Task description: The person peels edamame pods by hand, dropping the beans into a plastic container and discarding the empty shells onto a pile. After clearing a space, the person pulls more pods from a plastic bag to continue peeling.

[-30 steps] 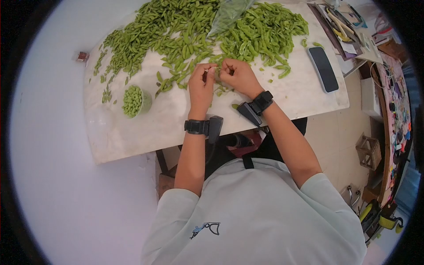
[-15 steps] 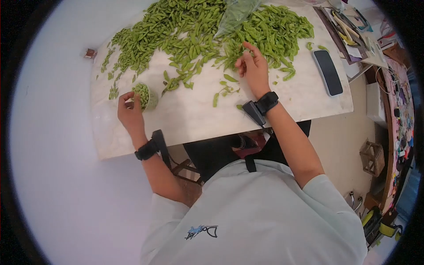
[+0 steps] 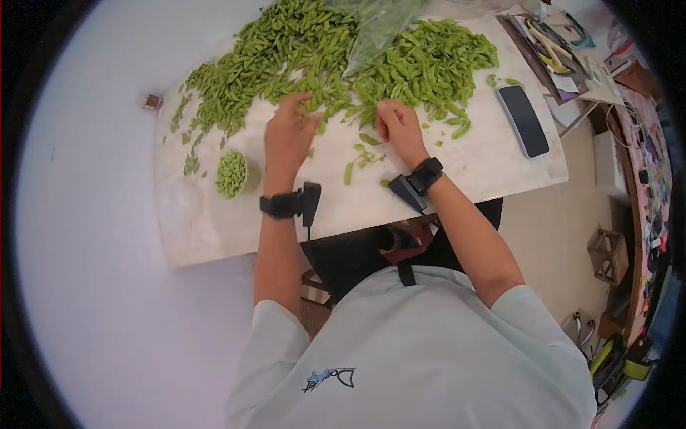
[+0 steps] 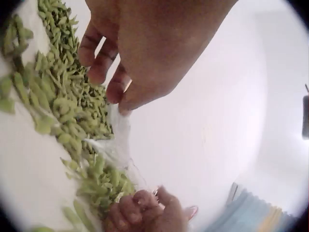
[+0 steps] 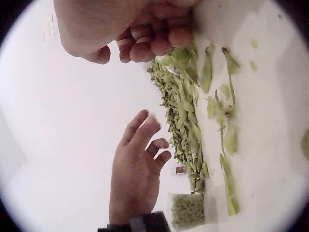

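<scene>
My left hand (image 3: 288, 139) hovers over the table between a cup (image 3: 251, 179) of shelled green beans (image 3: 230, 174) and the heap of green bean pods (image 3: 286, 61). In the left wrist view its fingers (image 4: 99, 72) hang loosely apart, with nothing seen between them. My right hand (image 3: 401, 132) is at the near edge of the right-hand pods (image 3: 421, 68). Its fingers (image 5: 161, 44) are loosely curled, the thumb stands apart from them, and no held thing shows. Several loose pods and empty shells (image 3: 364, 155) lie just below it.
A clear plastic bag (image 3: 382, 36) lies on the pods at the back. A phone (image 3: 524, 121) rests at the right of the white table (image 3: 214, 236). Beyond it are tools and papers (image 3: 554, 53). A small reddish-brown box (image 3: 152, 101) is at the far left edge.
My left hand went from near the right hand to the bean cup, then came back toward the pods. The right hand reached over the pods, then drew back slightly, its fingers more curled.
</scene>
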Tool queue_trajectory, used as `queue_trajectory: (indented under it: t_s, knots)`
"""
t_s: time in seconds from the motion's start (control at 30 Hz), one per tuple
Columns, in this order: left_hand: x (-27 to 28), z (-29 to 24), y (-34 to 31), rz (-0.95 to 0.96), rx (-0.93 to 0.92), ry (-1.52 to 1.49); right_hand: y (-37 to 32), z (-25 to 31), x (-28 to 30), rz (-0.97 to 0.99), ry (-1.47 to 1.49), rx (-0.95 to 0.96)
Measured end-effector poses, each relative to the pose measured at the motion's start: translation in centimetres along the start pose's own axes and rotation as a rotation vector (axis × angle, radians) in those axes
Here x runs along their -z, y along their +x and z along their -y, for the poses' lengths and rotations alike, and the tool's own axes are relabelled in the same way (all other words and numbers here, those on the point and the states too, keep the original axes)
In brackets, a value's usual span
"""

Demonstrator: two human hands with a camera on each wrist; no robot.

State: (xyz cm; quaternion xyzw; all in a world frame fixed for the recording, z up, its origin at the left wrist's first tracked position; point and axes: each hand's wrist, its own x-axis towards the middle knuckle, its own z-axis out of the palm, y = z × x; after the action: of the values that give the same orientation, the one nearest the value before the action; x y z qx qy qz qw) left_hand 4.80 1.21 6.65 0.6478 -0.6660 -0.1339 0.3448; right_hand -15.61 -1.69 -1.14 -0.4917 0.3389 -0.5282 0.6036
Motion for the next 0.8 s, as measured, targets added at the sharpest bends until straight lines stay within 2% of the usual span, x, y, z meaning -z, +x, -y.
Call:
queue_trajectory:
  t_s: [0.03, 0.13, 0.23, 0.33, 0.43, 0.53, 0.63, 0.73, 0.8]
  knots:
    - [-1.3, 0.7, 0.8, 0.002, -0.093, 0.086, 0.0, 0.2, -0.1, -0.006, -0.01, -0.001]
    - [-3.8, 2.4, 3.5, -0.069, -0.03, 0.235, 0.0, 0.3, -0.3, -0.025, -0.021, -0.005]
    - [-4.8, 2.0, 4.5, -0.143, -0.058, 0.283, 0.1, 0.1, -0.1, -0.027, -0.04, -0.009]
    - [-5.2, -1.5, 3.9, 0.144, -0.031, 0.063, 0.4, -0.1, 0.1, -0.051, -0.004, -0.011]
    - [-7.2, -0.9, 3.2, 0.215, -0.08, 0.134, 0.4, -0.7, -0.1, -0.061, -0.025, -0.001]
    - [-8.0, 0.4, 3.3, 0.237, -0.185, -0.111, 0.4, -0.6, -0.1, -0.047, -0.028, -0.007]
    - [-6.6, 1.1, 3.0, -0.02, -0.163, 0.007, 0.3, 0.0, -0.1, -0.013, 0.051, -0.069]
    - [-4.8, 1.6, 2.4, -0.031, -0.004, 0.027, 0.1, 1.0, -1.4, 0.072, 0.148, -0.066]
    - [-4.7, 2.8, 2.6, -0.079, -0.077, 0.078, 0.3, 0.9, -2.8, 0.099, 0.159, -0.062]
